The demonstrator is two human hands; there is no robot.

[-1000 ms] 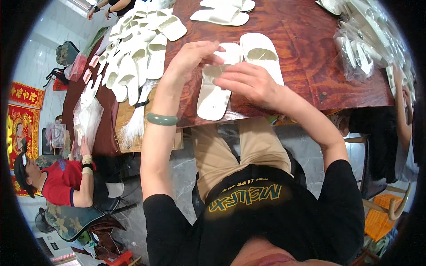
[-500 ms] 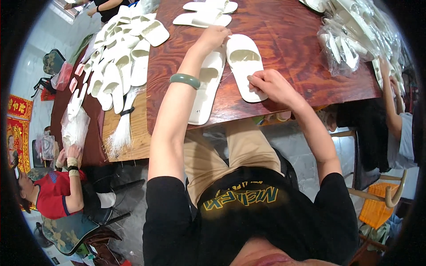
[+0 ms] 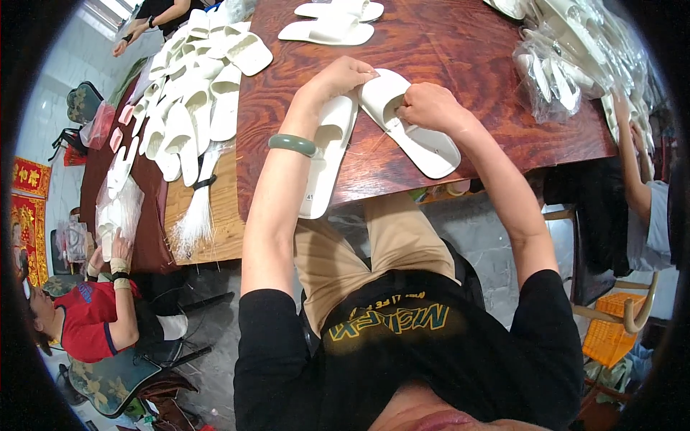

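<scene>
Two white slide slippers lie toes away from me on the wooden table, spread in a V. My left hand [image 3: 339, 80] is closed at their toes, its fingertips gripping the toe edge of the right slipper [image 3: 424, 149]. The left slipper [image 3: 325, 172] lies partly under my left wrist, which wears a green bangle [image 3: 292, 145]. My right hand [image 3: 431, 108] pinches at the opening of the right slipper's strap. What sits between those fingertips is hidden; a thin strand shows beside them.
Another white slipper pair [image 3: 327, 32] lies farther off on the table [image 3: 503, 136]. Many slippers [image 3: 190, 108] pile at left, beside a bundle of white strands [image 3: 195, 215]. Bagged slippers [image 3: 550, 82] stand at right. People work at both sides; a co-worker [image 3: 93, 309] handles a plastic bag [image 3: 118, 215].
My right hand has moved from the right slipper's heel up to its strap. That slipper's heel has swung rightward. My left hand and the left slipper have come slightly nearer.
</scene>
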